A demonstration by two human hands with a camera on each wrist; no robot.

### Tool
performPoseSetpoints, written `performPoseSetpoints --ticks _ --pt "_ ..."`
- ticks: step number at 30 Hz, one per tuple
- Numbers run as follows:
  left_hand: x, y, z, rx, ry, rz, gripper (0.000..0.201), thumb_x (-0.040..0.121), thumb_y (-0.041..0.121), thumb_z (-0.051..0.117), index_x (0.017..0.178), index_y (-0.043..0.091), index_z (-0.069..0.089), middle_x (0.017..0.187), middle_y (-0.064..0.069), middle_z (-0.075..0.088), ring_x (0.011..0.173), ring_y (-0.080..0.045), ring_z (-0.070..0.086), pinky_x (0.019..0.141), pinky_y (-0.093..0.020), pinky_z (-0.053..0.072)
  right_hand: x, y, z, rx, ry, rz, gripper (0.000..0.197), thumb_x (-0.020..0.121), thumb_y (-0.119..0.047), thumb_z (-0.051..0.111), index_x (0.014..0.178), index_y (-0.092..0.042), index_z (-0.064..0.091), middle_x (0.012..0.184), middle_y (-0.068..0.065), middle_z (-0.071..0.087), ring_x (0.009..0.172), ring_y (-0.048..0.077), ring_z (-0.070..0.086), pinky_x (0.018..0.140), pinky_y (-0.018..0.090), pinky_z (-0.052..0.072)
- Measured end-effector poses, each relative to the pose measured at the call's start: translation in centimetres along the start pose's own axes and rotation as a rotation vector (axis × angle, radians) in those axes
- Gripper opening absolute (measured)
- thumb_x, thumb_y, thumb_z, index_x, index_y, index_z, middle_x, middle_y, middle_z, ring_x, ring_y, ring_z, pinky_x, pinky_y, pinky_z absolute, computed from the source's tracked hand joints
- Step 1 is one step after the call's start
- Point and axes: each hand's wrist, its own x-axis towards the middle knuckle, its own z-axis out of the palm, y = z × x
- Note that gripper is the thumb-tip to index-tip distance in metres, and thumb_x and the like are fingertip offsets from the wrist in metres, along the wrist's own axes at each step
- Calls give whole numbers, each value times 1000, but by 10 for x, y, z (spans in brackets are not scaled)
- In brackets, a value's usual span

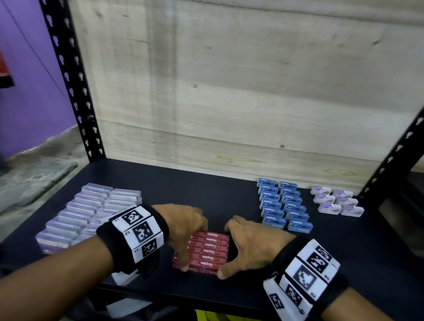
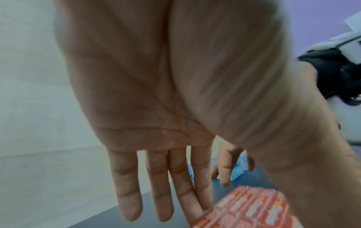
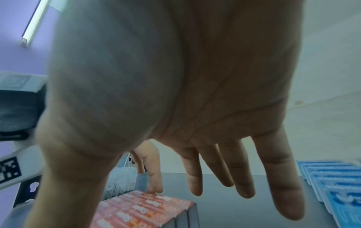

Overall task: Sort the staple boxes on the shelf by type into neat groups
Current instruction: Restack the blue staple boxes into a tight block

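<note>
A block of red staple boxes (image 1: 205, 253) lies at the front middle of the black shelf (image 1: 348, 268), labels up. My left hand (image 1: 190, 248) spans its left side, thumb at the near corner and fingers at the far edge. My right hand (image 1: 225, 251) flanks the right side, thumb at the near right corner. In the left wrist view the left hand's straight fingers (image 2: 156, 185) reach down beside the red boxes (image 2: 254, 206). In the right wrist view the right hand's fingers (image 3: 242, 169) spread straight above the shelf, beside the red boxes (image 3: 144, 208).
Clear lavender boxes (image 1: 88, 214) lie in two rows at the left. Blue boxes (image 1: 283, 207) form two rows at the back right, with white-purple boxes (image 1: 337, 201) beyond them. Black perforated uprights (image 1: 69, 77) and a wooden back panel (image 1: 235, 87) bound the shelf.
</note>
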Motion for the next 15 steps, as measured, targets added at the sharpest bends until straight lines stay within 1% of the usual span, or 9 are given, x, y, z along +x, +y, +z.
performPoseSetpoints --ticks 2,4,8,12,15 --pt "1 -1 2 2 7 -4 86 62 43 88 135 28 45 124 11 45 114 -14 47 101 -39 44 1 -1 2 -12 2 -4 89 64 -73 75 128 -21 42 130 -2 44 111 19 51 95 45 49" --pt "2 -2 3 -17 16 -6 84 62 42 88 134 29 46 122 11 45 113 -13 48 100 -38 45 3 -1 2 -20 10 -16 83 65 -70 75 125 -22 43 134 0 42 115 21 50 96 45 48" --pt "0 -9 5 -12 18 -12 81 61 42 89 130 29 49 119 11 47 109 -12 49 98 -36 46 10 -7 1 -58 10 -43 80 67 -69 74 123 -21 44 143 3 37 126 24 45 98 46 46" --pt "-8 -22 7 3 8 -40 83 60 43 89 130 29 48 121 10 47 110 -13 49 99 -37 46 21 -21 -2 -77 19 -71 79 67 -69 75 121 -21 45 145 5 36 126 25 45 95 45 46" --pt "-15 -33 9 -4 7 -61 82 60 43 89 130 28 48 120 10 47 110 -12 49 99 -36 46 30 -33 -6 -77 25 -99 79 66 -69 76 121 -21 46 141 3 39 123 24 46 94 44 47"
